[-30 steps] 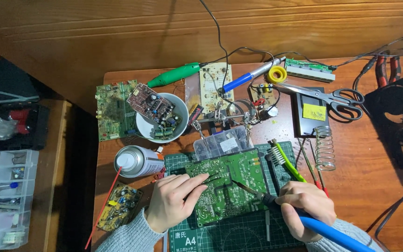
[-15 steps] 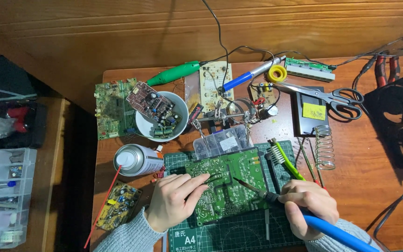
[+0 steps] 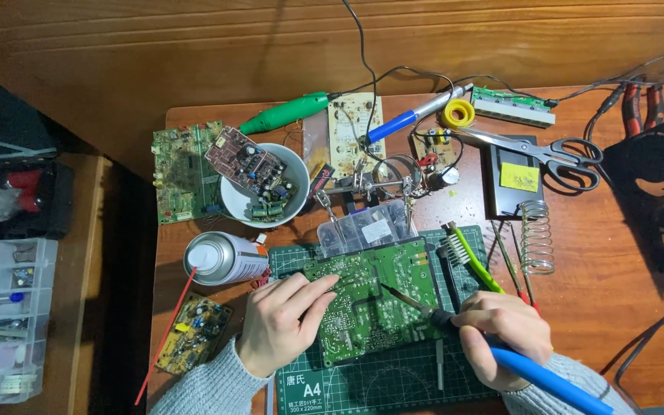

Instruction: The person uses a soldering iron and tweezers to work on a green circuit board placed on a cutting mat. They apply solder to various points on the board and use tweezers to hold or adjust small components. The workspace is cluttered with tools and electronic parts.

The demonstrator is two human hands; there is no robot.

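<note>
— Circuit board, green, solder side up: where does it sit in the head view?

— I see it flat on the green cutting mat, low centre of the desk. The mat probably spares the wood from heat.

— And the hands?

— My left hand lies on the board's edge at nine o'clock, fingers curled and pressing down on it, which I judge pins it so it cannot slide. My right hand is wrapped tight round the blue-handled soldering iron, held like a pen; the tip reaches toward ten o'clock and meets the board near its middle. Both hands are well apart, one on each side of the board.

— What lies around it?

— At ten o'clock of the board lies a spray can on its side. At twelve sits a clear parts box, touching the board's top edge. Farther up, at eleven, a white bowl holds small boards. A green-handled brush rests at two o'clock, a coiled iron stand just beyond it, within easy reach of the right hand. Scissors lie further up at one o'clock.
</note>
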